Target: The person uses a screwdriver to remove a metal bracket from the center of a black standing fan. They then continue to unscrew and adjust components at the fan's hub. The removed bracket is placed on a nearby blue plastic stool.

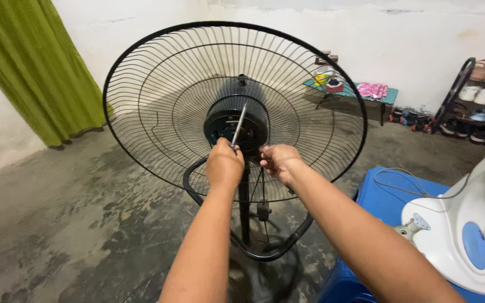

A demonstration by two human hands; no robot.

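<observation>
Rear fan guard (158, 112), a round black wire cage, upright on its stand at the centre of the room, front guard and blades already off. Black motor hub (236, 128) bare in the middle. Screwdriver (238, 127) with its tip set against the hub, shaft slanting up and right from the left hand (224, 166), grip clamped round the handle. Right hand (279, 161) just beside, fingers pinched together at the lower edge of the hub; whether on a screw or on a wire, cannot tell. Guard not yet off the motor, so the fastening at the hub seemingly still in hand. Below, the black stand pole (245, 207) and curved black tube (279, 247) over a stained concrete floor (57, 224). To the right, a white fan body (467, 235) on a blue plastic surface (383, 196). Farther off, a green curtain (35, 67), a low table (385, 96) and a shoe rack (456, 92) along the white wall.
</observation>
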